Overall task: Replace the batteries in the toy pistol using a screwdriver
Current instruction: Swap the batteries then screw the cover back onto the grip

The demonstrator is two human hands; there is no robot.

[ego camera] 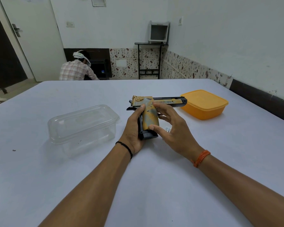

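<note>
— Fingers of the left hand (132, 126) were curled round the back of the grip, so the toy pistol (150, 112) stood upright above the table (154, 177), barrel pointing right toward the orange lidded box (204, 104). Were those of the right hand (174, 126) clamped on it too?

— Not clamped. They were spread and only lightly bent, thumb tip at the lower edge of the grip panel, forefinger tip up near the frame: feeling it over, I'd judge, not holding.

— And the big things around it?

— A clear plastic tub (84, 126) lay to the left, lid down; the orange one was closed. No screwdriver or loose batteries showed anywhere; something small and white lay under the right palm, too hidden to name.

— So how should that step have gone?

— Find the screw on the grip panel first. Keep the left-hand hold firm and low, turn the panel fully toward the eye, and fetch the tool before prying; forcing the black base plate (148, 135) risked snapping a clip.
</note>
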